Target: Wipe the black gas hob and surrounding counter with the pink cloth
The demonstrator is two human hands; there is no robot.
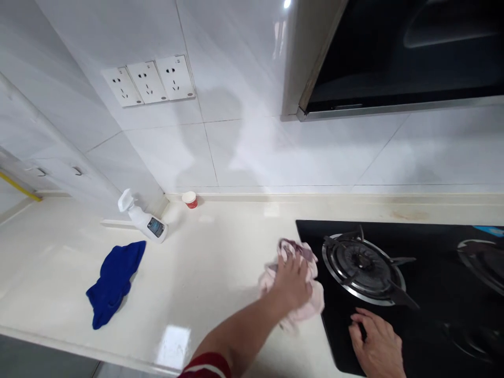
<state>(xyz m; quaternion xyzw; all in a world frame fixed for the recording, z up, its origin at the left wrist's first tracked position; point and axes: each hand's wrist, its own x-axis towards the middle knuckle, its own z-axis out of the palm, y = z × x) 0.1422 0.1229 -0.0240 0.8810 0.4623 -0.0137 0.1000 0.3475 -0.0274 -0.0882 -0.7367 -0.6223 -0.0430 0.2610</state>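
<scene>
My left hand (pixel 291 283) presses down on a crumpled pink cloth (pixel 311 307), with its fingers bent into the folds. The cloth lies on the pale countertop, against the left edge of the black gas stove (pixel 334 336). Some of the cloth is hidden under my palm. My right hand (pixel 378 344) rests on the stove's glass surface, in front of the left burner (pixel 362 265). Its fingers are loosely bent, the thumb stands apart from the index finger, and nothing shows in it.
On the countertop (pixel 220 252), a blue cloth (pixel 114 283) lies at the left. A white spray bottle (pixel 147 223) and a small red-and-white cup (pixel 190 200) stand near the wall. A dark range hood (pixel 394 63) overhangs the stove. Wall sockets (pixel 147 82) are at upper left.
</scene>
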